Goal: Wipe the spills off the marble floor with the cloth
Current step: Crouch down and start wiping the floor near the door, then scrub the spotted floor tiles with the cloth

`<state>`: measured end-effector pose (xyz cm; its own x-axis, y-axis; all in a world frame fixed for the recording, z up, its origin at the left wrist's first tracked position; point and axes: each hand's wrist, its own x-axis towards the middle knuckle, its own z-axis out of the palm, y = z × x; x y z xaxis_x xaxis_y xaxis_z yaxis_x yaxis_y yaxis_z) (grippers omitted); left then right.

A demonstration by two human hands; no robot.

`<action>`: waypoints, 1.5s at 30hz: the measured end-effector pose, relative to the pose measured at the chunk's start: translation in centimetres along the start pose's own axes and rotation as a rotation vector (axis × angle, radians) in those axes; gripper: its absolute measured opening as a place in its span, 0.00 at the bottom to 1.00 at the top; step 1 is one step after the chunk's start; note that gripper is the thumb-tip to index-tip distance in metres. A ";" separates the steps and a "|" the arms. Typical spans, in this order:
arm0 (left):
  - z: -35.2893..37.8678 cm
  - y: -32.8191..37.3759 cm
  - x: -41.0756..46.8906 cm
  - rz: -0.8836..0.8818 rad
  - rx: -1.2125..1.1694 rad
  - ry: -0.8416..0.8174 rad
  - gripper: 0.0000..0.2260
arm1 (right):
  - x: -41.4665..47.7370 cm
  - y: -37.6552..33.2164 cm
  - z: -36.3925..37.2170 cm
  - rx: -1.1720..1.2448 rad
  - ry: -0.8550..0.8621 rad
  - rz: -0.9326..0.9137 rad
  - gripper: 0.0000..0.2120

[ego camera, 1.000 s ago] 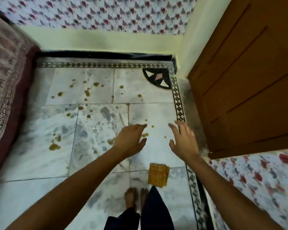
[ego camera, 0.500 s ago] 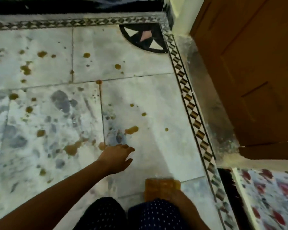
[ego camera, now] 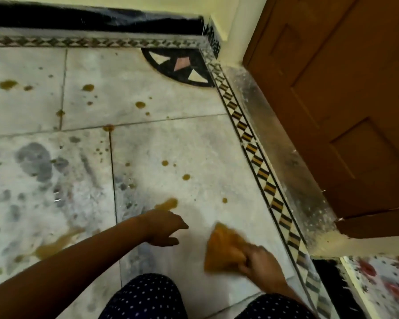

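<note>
R hand (ego camera: pixel 260 263) grips the orange cloth (ego camera: pixel 224 247), fingers curled round its near corner. The cloth is blurred, low over the marble floor (ego camera: pixel 194 139); can't tell if touching. L hand (ego camera: pixel 164 226) holds nothing, fingers loosely bent, just short of a brown spill (ego camera: pixel 167 203). More brown drops (ego camera: pixel 186 177) lie further out & to the left. At right a wooden door (ego camera: pixel 332 100), past the diamond-pattern border (ego camera: pixel 258 162). Bottom edge: dotted trouser knees (ego camera: pixel 145 298).

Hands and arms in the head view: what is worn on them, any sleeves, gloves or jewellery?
The left forearm and right forearm are bare as far as they show, no sleeve showing. The left hand and right hand wear no gloves; no watch, bangle or ring shows, though the right hand is blurred.
</note>
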<state>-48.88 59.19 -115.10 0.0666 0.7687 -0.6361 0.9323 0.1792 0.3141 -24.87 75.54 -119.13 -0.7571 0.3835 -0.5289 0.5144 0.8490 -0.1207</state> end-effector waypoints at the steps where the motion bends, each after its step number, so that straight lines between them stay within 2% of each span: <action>1: -1.4 -0.2 -0.6 -0.005 0.017 0.038 0.25 | 0.6 0.3 -1.6 0.091 0.117 0.041 0.28; 3: -4.2 -0.5 -1.4 -0.028 0.046 0.129 0.25 | 1.6 0.1 -6.4 0.126 0.264 0.006 0.33; 7: -7.0 0.2 -1.1 -0.172 0.120 0.187 0.22 | 3.4 -0.7 -8.1 0.050 -0.014 0.028 0.46; 9: -6.6 0.7 0.2 -0.289 0.111 0.196 0.18 | 5.2 -1.9 -6.2 0.055 -0.069 0.039 0.48; 12: -4.7 1.1 3.7 -0.384 -0.024 0.363 0.17 | 7.0 -2.5 -2.6 -0.081 0.115 -0.044 0.40; 13: -3.7 1.3 4.7 -0.382 -0.065 0.441 0.19 | 6.9 -2.0 -2.2 -0.072 0.113 -0.070 0.35; 15: -0.9 1.6 7.0 -0.359 -0.113 0.606 0.23 | 7.0 0.5 -0.4 -0.024 0.239 -0.125 0.31; 19: 4.7 1.7 10.3 -0.390 -0.238 0.784 0.26 | 11.9 3.1 -2.3 0.129 0.350 0.027 0.20; 21: 5.3 1.0 11.2 -0.432 -0.272 0.864 0.25 | 17.3 2.0 -4.5 0.193 0.443 0.122 0.19; 23: 5.0 -0.3 11.9 -0.513 -0.254 0.931 0.24 | 21.3 -0.2 -5.9 0.200 0.501 0.126 0.20; 26: 3.2 -3.1 12.6 -0.650 -0.297 1.002 0.25 | 22.1 -3.1 -4.9 0.156 0.483 -0.129 0.21; 29: 2.1 -4.1 13.1 -0.803 -0.323 1.038 0.22 | 16.9 0.3 -2.2 0.001 0.334 -0.482 0.25; 31: 2.0 -2.8 13.6 -0.891 -0.357 1.019 0.22 | 15.0 5.9 -2.5 -0.045 0.276 -0.545 0.27; 33: 2.1 -1.5 13.7 -0.953 -0.385 0.970 0.22 | 16.6 9.7 -4.9 -0.039 0.301 -0.437 0.24; 34: 2.2 -1.2 13.5 -0.969 -0.395 0.935 0.23 | 18.6 10.3 -6.3 -0.022 0.366 -0.334 0.22; 36: 2.2 -1.7 13.0 -1.007 -0.378 0.894 0.25 | 23.4 7.8 -8.7 0.064 0.448 -0.135 0.20; 37: 2.4 -2.1 12.9 -1.034 -0.369 0.881 0.25 | 25.2 5.7 -9.5 0.116 0.494 -0.096 0.21; 39: 2.8 -2.3 13.0 -1.086 -0.363 0.861 0.26 | 26.9 1.4 -9.4 0.128 0.478 -0.110 0.23; 40: 3.0 -2.1 13.3 -1.100 -0.367 0.857 0.26 | 26.3 0.1 -8.6 0.079 0.466 -0.162 0.26; 42: 3.1 -1.4 14.0 -1.105 -0.381 0.843 0.26 | 22.8 0.3 -6.0 -0.032 0.417 -0.387 0.34; 43: 3.0 -1.2 14.2 -1.107 -0.385 0.839 0.26 | 20.6 1.7 -5.1 -0.060 0.357 -0.510 0.37; 45: 2.7 -1.4 14.2 -1.120 -0.382 0.831 0.28 | 18.3 5.8 -4.7 -0.076 0.285 -0.622 0.40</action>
<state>-48.25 68.21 -126.51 -0.9671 0.2213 -0.1258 0.1962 0.9629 0.1852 -37.64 89.16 -125.53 -0.9841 -0.1122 -0.1376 -0.0725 0.9614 -0.2655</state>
